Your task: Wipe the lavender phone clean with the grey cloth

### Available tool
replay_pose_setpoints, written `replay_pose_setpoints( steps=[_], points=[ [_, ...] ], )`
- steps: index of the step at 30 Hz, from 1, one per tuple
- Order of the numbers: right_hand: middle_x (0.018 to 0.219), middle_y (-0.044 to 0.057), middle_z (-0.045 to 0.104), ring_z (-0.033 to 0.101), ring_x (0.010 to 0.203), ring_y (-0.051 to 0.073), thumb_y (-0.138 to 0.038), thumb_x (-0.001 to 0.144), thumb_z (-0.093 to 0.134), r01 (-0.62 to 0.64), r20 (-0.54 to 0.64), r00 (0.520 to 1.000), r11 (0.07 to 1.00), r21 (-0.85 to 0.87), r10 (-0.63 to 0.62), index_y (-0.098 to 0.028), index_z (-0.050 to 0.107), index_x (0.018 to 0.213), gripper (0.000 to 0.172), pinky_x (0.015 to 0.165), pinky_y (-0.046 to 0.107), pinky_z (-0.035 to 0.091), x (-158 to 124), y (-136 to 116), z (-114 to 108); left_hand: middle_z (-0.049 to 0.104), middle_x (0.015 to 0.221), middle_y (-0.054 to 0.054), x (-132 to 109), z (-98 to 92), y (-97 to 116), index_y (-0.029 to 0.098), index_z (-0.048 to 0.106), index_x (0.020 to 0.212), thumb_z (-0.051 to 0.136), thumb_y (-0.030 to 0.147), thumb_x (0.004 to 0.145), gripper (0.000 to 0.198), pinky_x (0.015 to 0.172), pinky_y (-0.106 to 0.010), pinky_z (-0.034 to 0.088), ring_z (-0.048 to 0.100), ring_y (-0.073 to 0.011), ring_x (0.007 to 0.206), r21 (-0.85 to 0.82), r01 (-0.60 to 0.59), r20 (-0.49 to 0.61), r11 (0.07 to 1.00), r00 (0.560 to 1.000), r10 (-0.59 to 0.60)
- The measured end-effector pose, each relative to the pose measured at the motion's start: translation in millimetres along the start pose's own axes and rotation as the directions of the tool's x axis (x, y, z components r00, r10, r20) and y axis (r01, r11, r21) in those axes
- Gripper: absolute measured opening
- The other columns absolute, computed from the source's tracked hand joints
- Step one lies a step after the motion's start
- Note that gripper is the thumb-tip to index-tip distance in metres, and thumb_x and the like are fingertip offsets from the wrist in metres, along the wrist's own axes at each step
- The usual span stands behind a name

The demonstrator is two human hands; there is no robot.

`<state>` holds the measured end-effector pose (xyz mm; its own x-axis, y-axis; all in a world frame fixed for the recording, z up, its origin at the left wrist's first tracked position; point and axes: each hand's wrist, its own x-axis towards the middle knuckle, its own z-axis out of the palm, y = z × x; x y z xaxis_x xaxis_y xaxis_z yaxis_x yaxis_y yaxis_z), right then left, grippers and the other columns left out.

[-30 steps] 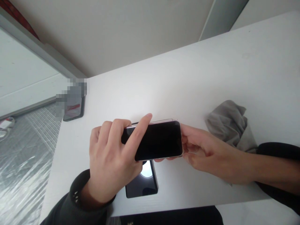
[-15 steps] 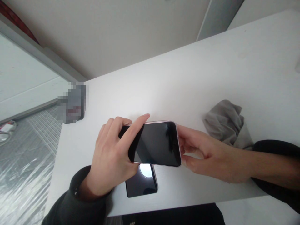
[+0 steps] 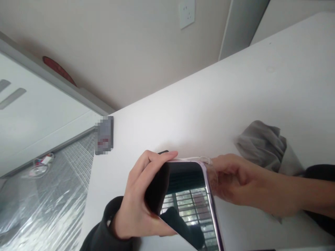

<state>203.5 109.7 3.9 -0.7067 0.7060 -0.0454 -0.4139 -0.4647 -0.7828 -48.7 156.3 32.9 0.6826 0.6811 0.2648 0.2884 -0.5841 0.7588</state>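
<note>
My left hand [image 3: 146, 195] grips a phone [image 3: 188, 209] with a black screen and a pale purple rim, thumb and fingers on its opposite long edges. The phone is tilted, and a barred window reflects in its glass. At its right end a clear, thin phone case [image 3: 208, 161] stands partly off the corner. My right hand [image 3: 235, 177] has its fingers closed on that clear case. The fingertips behind the phone are partly hidden.
A crumpled grey cloth [image 3: 264, 144] lies right of the phone on the white table [image 3: 167, 122]. A blurred-out grey object [image 3: 104, 136] sits at the table's left edge. Beyond are a wall socket [image 3: 187, 13] and plastic-covered floor [image 3: 57, 205].
The phone has tilted and come nearer the camera, its right end parting from the clear case. The view has shifted up and left. The second phone beneath is now hidden.
</note>
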Motion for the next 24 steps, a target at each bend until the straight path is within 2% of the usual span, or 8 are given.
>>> replay_pose_setpoints(
  steps=[3,6,10,14,16,18,21,24],
  points=[
    [0.138,0.013,0.074,0.074,0.124,0.023,-0.056,0.103,0.074,0.03,-0.003,1.0,0.999,0.015,-0.03,-0.02,0.065,0.144,0.055,0.102,0.035,0.057,-0.4,7.4,-5.4,0.073,0.128,-0.006,-1.9,2.7,0.5,0.038,0.063,0.149,0.088,0.035,0.08,0.074,0.11,-0.048,0.05,0.069,-0.0293,0.112,0.011,0.034,-0.115,0.999,0.993,-0.032],
    [0.134,0.011,0.076,0.075,0.124,0.023,-0.057,0.103,0.072,0.05,-0.049,0.998,0.999,0.006,-0.05,-0.025,0.064,0.143,0.052,0.102,0.035,0.057,0.5,10.4,-6.6,0.077,0.134,-0.005,-3.8,6.9,-0.9,0.038,0.073,0.139,0.085,0.027,0.081,0.06,0.13,-0.057,0.028,0.069,-0.035,0.127,0.005,0.128,-0.245,0.992,0.962,-0.123],
    [0.121,0.013,0.079,0.078,0.114,0.026,-0.056,0.104,0.065,-0.011,-0.2,0.98,0.993,-0.116,-0.013,-0.02,0.063,0.128,0.044,0.1,0.042,0.059,3.8,9.1,-7.2,0.075,0.12,-0.006,-2.6,9.7,-3.3,0.033,0.076,0.129,0.082,0.049,0.083,0.049,0.127,-0.06,0.033,0.066,-0.0368,0.127,-0.102,0.096,-0.429,0.99,0.894,-0.131],
    [0.085,0.002,0.076,0.075,0.071,0.019,-0.051,0.1,0.064,0.07,-0.401,0.899,0.961,-0.267,-0.177,-0.022,0.049,0.129,0.044,0.07,0.032,0.06,5.8,7.8,-17.0,0.061,0.093,0.002,7.7,2.4,3.3,0.035,0.072,0.118,0.072,0.079,0.082,0.057,0.098,-0.043,0.059,0.061,-0.0207,0.083,-0.442,-0.046,-0.552,0.896,0.801,-0.231],
    [0.068,-0.007,0.062,0.056,0.051,0.015,-0.048,0.099,0.063,0.058,-0.489,0.827,0.906,-0.419,-0.279,-0.024,0.045,0.131,0.044,0.051,0.025,0.045,3.7,5.5,-22.6,0.057,0.085,0.002,14.0,-1.9,7.2,0.032,0.073,0.11,0.063,0.091,0.081,0.066,0.072,-0.034,0.061,0.053,-0.016,0.067,-0.589,0.014,-0.487,0.808,0.792,-0.369],
    [0.061,-0.009,0.047,0.041,0.05,0.014,-0.047,0.101,0.058,-0.027,-0.509,0.79,0.81,-0.586,-0.342,-0.026,0.053,0.126,0.033,0.047,0.026,0.03,0.0,1.7,-26.1,0.058,0.08,0.002,18.2,-3.9,7.7,0.027,0.074,0.106,0.057,0.096,0.08,0.076,0.058,-0.03,0.057,0.049,-0.0131,0.059,-0.733,0.1,-0.331,0.673,0.812,-0.481],
    [0.063,-0.005,0.043,0.041,0.055,0.016,-0.05,0.106,0.05,-0.139,-0.468,0.803,0.648,-0.749,-0.369,-0.029,0.068,0.122,0.032,0.054,0.029,0.028,-4.5,-3.3,-28.5,0.063,0.086,-0.001,19.1,-1.5,2.4,0.02,0.075,0.111,0.066,0.089,0.081,0.075,0.062,-0.029,0.06,0.054,-0.0122,0.062,-0.884,0.181,-0.11,0.432,0.816,-0.567],
    [0.073,0.0,0.058,0.049,0.061,0.017,-0.054,0.109,0.048,-0.141,-0.362,0.861,0.515,-0.846,-0.358,-0.03,0.075,0.128,0.041,0.058,0.031,0.035,-4.1,-3.0,-31.0,0.066,0.094,-0.003,16.8,3.8,-2.7,0.017,0.078,0.116,0.073,0.082,0.082,0.073,0.068,-0.028,0.061,0.059,-0.0122,0.068,-0.93,0.189,-0.04,0.315,0.801,-0.598]
  ],
)
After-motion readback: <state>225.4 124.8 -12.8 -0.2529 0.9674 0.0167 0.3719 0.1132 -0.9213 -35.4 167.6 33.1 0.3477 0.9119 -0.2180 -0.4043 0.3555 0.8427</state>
